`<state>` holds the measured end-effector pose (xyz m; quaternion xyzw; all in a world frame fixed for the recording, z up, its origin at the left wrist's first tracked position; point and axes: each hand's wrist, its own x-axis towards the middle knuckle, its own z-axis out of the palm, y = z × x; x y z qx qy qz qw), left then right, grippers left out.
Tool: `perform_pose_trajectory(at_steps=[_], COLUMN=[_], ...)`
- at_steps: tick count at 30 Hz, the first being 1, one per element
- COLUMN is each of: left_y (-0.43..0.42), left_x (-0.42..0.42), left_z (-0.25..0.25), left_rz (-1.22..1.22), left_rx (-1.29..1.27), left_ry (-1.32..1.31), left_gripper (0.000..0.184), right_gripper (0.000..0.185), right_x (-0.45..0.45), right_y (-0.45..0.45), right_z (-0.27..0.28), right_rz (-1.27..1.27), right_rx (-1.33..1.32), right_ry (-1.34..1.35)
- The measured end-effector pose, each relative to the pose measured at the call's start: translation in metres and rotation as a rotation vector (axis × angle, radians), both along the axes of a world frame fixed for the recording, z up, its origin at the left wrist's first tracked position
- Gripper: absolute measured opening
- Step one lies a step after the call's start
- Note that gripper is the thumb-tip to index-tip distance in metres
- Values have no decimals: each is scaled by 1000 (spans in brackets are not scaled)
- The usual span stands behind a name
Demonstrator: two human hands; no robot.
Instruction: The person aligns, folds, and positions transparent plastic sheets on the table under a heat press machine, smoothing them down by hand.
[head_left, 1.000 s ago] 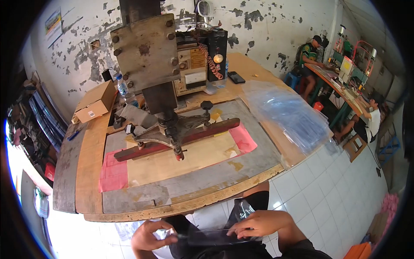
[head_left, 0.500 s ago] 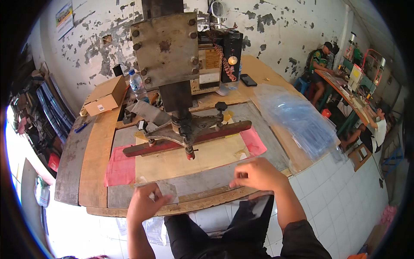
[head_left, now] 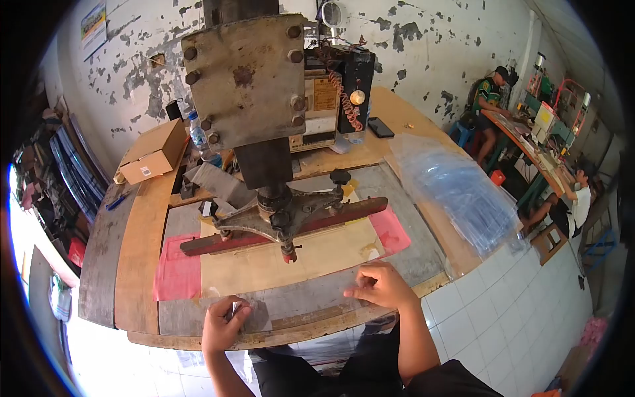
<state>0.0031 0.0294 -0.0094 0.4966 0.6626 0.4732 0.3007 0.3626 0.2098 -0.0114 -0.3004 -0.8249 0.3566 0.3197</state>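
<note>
My left hand (head_left: 223,323) is closed at the table's front edge, pinching the left end of a clear plastic sheet (head_left: 261,316). To the right, my right hand (head_left: 383,286) is also closed, above the front of the grey plate, with its fingertips on the same see-through sheet, whose outline is hard to make out. Beyond both hands lies a cream sheet (head_left: 317,270) with pink pieces (head_left: 177,268) at its ends. Over it stands the press, its long red-brown bar (head_left: 317,225) held under a metal bracket (head_left: 281,215).
A stack of clear plastic sheets (head_left: 463,192) lies at the table's right. A cardboard box (head_left: 153,153), a bottle (head_left: 198,132) and a blue pen (head_left: 116,202) are at the left. Behind are a phone (head_left: 381,128) and a control box (head_left: 324,106). Two people sit at the far right.
Both hands have risen from the lap to the table's front edge with the clear sheet. Since the middle frame, the right hand has moved slightly down.
</note>
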Motion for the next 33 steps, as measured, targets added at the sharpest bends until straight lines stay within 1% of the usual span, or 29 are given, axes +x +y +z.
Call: perform_pose_trajectory(at_steps=[1,2,4,8,11,13,17,19,20,22,24,26,28,30,33], left_y=[0,-1,0,1,0,2,3,4,3,3,5,3,1,0,-1], left_x=[1,0,-2,-2,-1,0,-1,-4,-3,0,1,3,0,1,-1], left_z=[-1,-3,-6,-5,-1,-1,-4,-9,-9,-6,-6,0,-8,-9,-14], left_rz=[14,11,21,26,20,1,-69,-78,-94,-69,-103,-60,-64,-64,-77], left_rx=[23,17,11,-19,-35,-20,38,90,87,65,59,30,37,126,131], left_ry=[4,6,1,25,-36,-54,-116,-78,-90,-128,-135,-133,-103,-31,-84], left_gripper=[19,19,19,19,19,15,9,6,6,8,9,9,9,9,9], right_gripper=[52,52,63,63,63,55,54,54,54,61,60,59,59,60,61], right_x=[0,0,0,1,1,2,3,3,2,1,3,2,2,0,2], right_y=[0,0,0,1,1,3,3,2,-1,-4,1,2,0,-2,0], right_z=[-1,-1,-2,4,3,0,-1,-4,-1,7,-2,-8,-6,-6,-7], right_rz=[14,12,23,10,12,15,3,-2,-19,-14,-29,9,-3,-14,-3], right_rx=[32,26,-12,-15,-46,-8,-3,-13,-16,-57,-18,-5,-29,-50,-33], right_ry=[-16,-14,23,2,-9,-32,-41,-30,-41,3,-4,-8,2,18,12])
